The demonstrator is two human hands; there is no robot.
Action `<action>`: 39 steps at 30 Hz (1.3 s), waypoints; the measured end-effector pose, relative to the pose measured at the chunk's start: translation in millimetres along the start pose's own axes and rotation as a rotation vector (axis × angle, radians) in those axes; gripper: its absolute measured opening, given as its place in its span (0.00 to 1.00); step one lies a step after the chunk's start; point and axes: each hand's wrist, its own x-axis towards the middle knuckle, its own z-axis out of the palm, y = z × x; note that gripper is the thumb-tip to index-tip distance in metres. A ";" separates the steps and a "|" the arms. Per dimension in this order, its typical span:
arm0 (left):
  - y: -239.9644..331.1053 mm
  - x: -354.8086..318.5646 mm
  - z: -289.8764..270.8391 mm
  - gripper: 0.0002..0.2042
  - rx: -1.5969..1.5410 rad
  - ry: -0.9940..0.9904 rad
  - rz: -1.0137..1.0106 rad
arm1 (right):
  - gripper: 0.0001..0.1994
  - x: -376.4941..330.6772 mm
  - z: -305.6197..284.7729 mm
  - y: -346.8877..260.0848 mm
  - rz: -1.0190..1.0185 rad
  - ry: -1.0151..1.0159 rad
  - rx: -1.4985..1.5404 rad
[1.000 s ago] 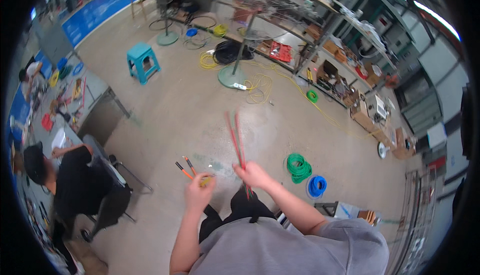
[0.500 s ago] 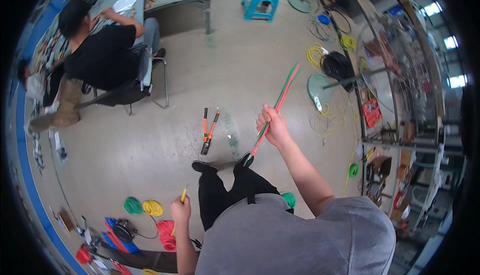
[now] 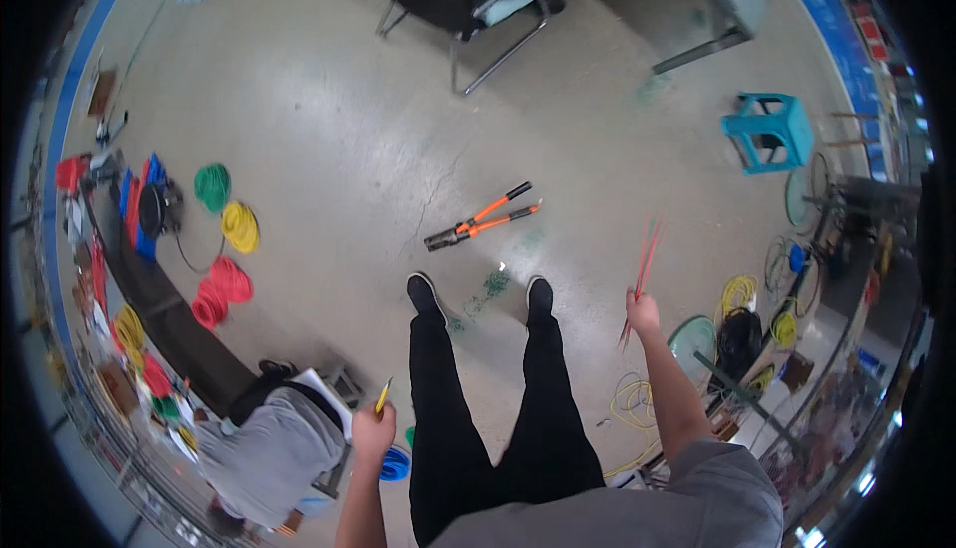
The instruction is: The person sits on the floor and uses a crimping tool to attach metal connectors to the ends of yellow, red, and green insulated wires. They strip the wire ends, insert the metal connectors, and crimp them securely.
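My right hand [image 3: 642, 312] grips a bundle of thin red wires [image 3: 642, 269] that point up and away from me. My left hand [image 3: 373, 431] hangs low at my side and holds a short yellow piece of wire [image 3: 382, 396]. On the concrete floor ahead of my black shoes [image 3: 423, 292] lies a large cutter with orange handles [image 3: 478, 220]. Neither hand touches it. Small green scraps [image 3: 493, 282] lie between my feet.
Coils of green [image 3: 211, 186], yellow [image 3: 240, 225] and red wire [image 3: 221, 290] lie at the left. A crouching person in grey [image 3: 267, 448] is at the lower left, near a blue coil [image 3: 395, 464]. A teal stool [image 3: 768, 129] and more coils stand at the right; a chair [image 3: 478, 0] is at the top.
The view has swung round, so the cutter now lies ahead of my feet. My right hand with the red wires has dropped to my right side. My left hand stays low.
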 end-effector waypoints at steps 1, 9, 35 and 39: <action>-8.6 4.0 28.4 0.19 -0.028 -0.012 -0.080 | 0.28 37.0 41.9 21.0 -0.008 -0.043 -0.149; -135.9 152.5 339.1 0.19 -0.028 -0.125 -0.203 | 0.23 223.8 331.1 74.0 -0.401 -0.436 -0.756; -211.0 357.7 617.1 0.17 -0.068 -0.092 0.100 | 0.11 229.9 577.4 -180.3 -1.605 -0.325 -0.525; -226.1 341.6 626.6 0.17 -0.104 -0.127 0.046 | 0.21 175.4 567.7 -219.5 -1.673 -0.065 -0.667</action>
